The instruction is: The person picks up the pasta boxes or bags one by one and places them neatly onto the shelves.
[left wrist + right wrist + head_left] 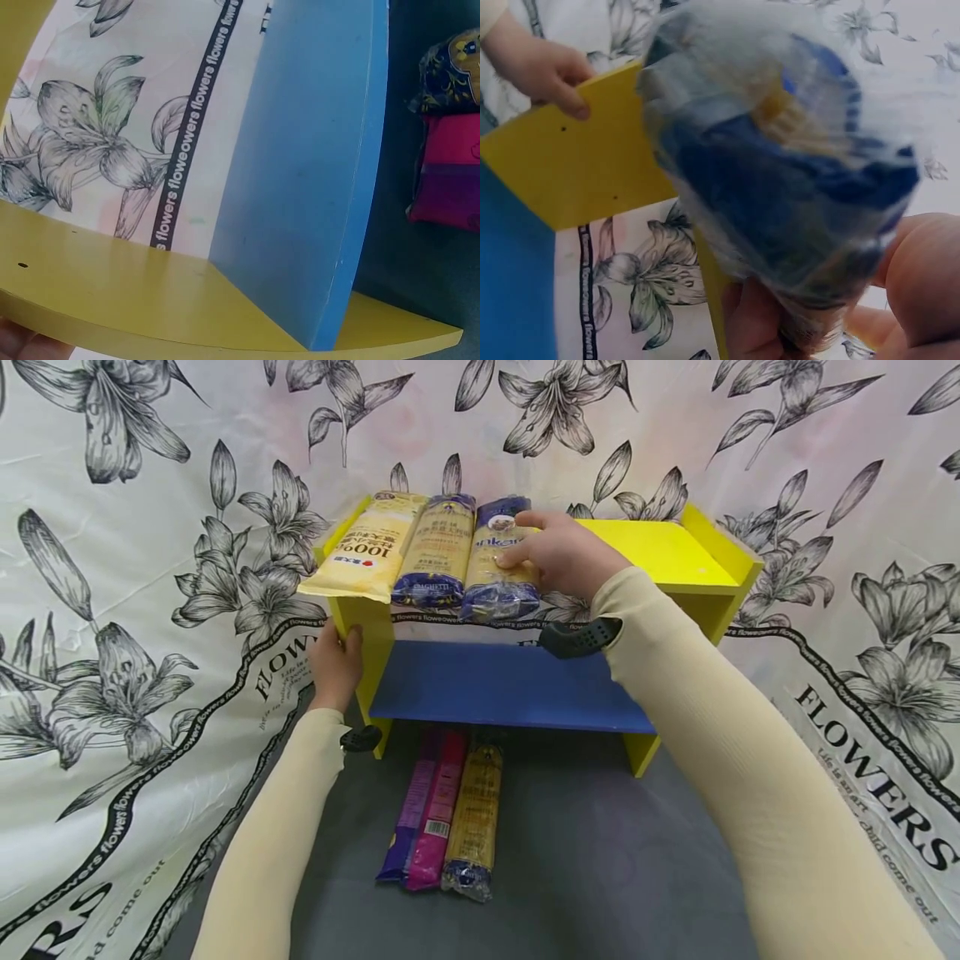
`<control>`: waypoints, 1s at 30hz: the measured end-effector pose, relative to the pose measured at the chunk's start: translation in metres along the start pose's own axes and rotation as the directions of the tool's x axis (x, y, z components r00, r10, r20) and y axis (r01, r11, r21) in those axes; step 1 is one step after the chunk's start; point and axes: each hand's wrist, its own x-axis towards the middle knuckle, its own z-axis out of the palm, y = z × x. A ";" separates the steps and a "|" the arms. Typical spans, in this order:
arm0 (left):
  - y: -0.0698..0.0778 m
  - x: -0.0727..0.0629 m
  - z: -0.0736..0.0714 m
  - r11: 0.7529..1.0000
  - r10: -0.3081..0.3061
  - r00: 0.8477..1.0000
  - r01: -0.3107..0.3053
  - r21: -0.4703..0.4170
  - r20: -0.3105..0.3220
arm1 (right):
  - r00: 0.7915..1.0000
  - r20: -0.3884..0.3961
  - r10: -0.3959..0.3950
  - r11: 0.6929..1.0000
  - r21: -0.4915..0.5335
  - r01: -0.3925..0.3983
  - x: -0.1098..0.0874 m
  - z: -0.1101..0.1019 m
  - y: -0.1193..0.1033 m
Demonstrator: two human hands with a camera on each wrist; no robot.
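Observation:
My right hand (576, 557) grips a blue-ended clear packet of spaghetti (497, 578) at the right end of a row on the yellow top shelf (652, 553). In the right wrist view, fingers and thumb lie on both sides of the packet's crinkled blue end (757, 187). Beside it are a second spaghetti packet (438, 547) and a pale yellow pasta packet (371, 547), whose near ends jut past the shelf edge. My left hand (333, 667) holds the front edge of the rack's yellow left side panel (375, 643); fingertips (37, 351) show in the left wrist view.
Below the top is a blue shelf (510, 685). On the grey surface under it lie a purple packet (411, 818), a pink packet (438, 814) and another spaghetti packet (476, 810). A flower-printed cloth (247, 568) hangs behind the rack.

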 end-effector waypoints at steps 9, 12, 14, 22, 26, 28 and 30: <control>-0.002 0.001 0.000 1.000 0.010 1.000 -0.010 0.008 -0.003 | 0.990 -0.114 -0.079 0.951 -0.307 0.040 -0.014 0.001 0.001; -0.002 0.001 0.000 1.000 0.011 1.000 -0.011 0.009 0.002 | 0.979 -0.101 -0.177 0.870 -0.481 0.108 -0.023 0.002 0.004; -0.002 0.000 0.001 1.000 0.014 1.000 -0.014 0.010 0.001 | 0.966 -0.072 -0.247 0.804 -0.571 0.164 -0.029 0.003 0.006; -0.002 0.001 -0.001 1.000 0.014 1.000 -0.014 0.008 -0.003 | 0.890 0.159 -0.427 0.611 -0.674 0.414 -0.046 0.009 0.020; -0.002 0.001 -0.001 1.000 0.008 1.000 -0.008 0.009 -0.003 | 0.885 0.186 -0.427 0.604 -0.670 0.432 -0.046 0.011 0.028; -0.002 0.001 0.000 1.000 0.000 1.000 0.000 0.013 0.002 | 0.887 0.184 -0.424 0.609 -0.666 0.430 -0.044 0.012 0.031; -0.003 0.000 0.000 1.000 -0.005 1.000 0.004 0.015 0.007 | 0.889 0.183 -0.420 0.615 -0.663 0.426 -0.042 0.012 0.032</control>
